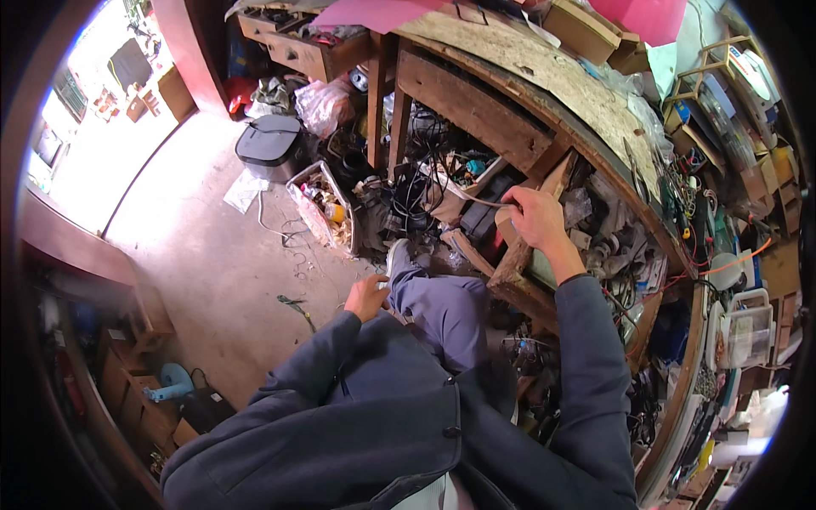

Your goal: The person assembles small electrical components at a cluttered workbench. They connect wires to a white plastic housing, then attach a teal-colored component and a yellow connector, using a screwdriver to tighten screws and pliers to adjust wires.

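Observation:
My right hand point(537, 223) is over the front end of a pulled-out wooden drawer point(516, 263) under the workbench. Its fingers are pinched on a pale cord point(478, 201) that runs left toward the clutter under the bench. Loose parts and wads of grey material point(605, 234) fill the space right of the drawer. Near my knee, my left hand point(365, 297) hovers by or rests on the grey trouser leg point(438, 310), fingers curled together with nothing visible in them.
A long wooden workbench point(544, 72) curves along the right, with pliers and wires on it. Beneath it stand a white bin of scraps point(327, 208) and tangled black cables point(416, 200). A dark lidded bin point(270, 146) stands on the concrete floor point(183, 246). A blue fan-like device point(172, 382) is lower left.

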Demonstrator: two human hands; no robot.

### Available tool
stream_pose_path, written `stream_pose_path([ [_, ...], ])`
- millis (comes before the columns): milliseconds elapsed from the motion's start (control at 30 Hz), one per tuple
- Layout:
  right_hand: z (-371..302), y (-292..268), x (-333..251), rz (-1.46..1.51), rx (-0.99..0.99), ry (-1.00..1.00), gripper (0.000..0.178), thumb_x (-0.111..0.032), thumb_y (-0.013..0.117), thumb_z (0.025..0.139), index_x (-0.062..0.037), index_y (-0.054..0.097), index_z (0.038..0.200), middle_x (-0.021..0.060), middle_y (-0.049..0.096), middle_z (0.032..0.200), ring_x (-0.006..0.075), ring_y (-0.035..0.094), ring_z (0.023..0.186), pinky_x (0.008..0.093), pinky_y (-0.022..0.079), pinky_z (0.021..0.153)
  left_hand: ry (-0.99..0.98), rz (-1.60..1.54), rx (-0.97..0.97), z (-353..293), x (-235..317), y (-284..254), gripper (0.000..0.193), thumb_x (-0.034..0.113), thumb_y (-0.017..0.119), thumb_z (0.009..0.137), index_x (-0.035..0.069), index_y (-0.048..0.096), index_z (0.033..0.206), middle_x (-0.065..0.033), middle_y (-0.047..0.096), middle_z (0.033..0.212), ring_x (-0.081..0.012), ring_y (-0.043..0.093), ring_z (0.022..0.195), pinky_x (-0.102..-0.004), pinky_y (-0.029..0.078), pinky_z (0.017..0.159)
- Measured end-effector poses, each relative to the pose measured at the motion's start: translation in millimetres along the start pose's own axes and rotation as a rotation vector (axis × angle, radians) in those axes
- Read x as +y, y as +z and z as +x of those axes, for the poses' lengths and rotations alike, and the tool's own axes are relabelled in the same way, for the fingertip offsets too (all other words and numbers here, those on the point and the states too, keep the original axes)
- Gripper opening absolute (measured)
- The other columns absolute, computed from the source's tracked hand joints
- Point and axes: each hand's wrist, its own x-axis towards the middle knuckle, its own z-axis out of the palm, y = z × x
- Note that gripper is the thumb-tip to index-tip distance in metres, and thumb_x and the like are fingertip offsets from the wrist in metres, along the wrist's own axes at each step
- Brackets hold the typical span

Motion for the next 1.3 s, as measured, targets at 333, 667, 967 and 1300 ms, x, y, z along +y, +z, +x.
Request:
stream_pose_path([
  [333,-76,-26,-78,0.274,0.084,0.001,0.017,-0.014,0.075,0.094,-0.0016,0.067,0.088,0.0144,0.065,0.078,0.0370,0.063,0.073,0.0425,0.049,0.063,0.231,0.230,-0.126,-13,55,-8,0.053,0.045,0.072,0.094,-0.005,0.066,0.079,-0.0217,0.059,0.068,-0.0310,0.056,0.062,-0.0461,0.047,0.063],
  [667,-95,-35,-76,0.112,0.121,0.051,0.015,-0.012,0.076,0.092,-0.0031,0.065,0.085,0.0151,0.066,0.079,0.0375,0.065,0.073,0.0427,0.051,0.064,0.456,0.125,-0.227,-16,94,17,0.031,0.028,0.075,0.094,-0.002,0.070,0.094,-0.0165,0.069,0.077,-0.0241,0.065,0.068,-0.0395,0.053,0.067],
  [967,-98,-26,-74,0.307,-0.003,0.205,0.017,-0.015,0.078,0.090,-0.0051,0.065,0.091,0.0152,0.063,0.078,0.0351,0.063,0.071,0.0418,0.049,0.064,0.259,0.076,0.197,1,34,39,0.035,0.008,0.065,0.090,0.004,0.065,0.125,-0.0201,0.074,0.107,-0.0378,0.072,0.098,-0.0471,0.056,0.087],
  [1300,-103,-29,-72,0.306,0.002,0.216,0.021,-0.018,0.082,0.087,-0.0062,0.065,0.091,0.0110,0.065,0.081,0.0313,0.066,0.074,0.0405,0.051,0.065,0.084,0.365,0.147,19,-82,40,0.041,0.011,0.069,0.084,0.002,0.067,0.124,-0.0196,0.075,0.100,-0.0386,0.073,0.096,-0.0458,0.058,0.087],
])
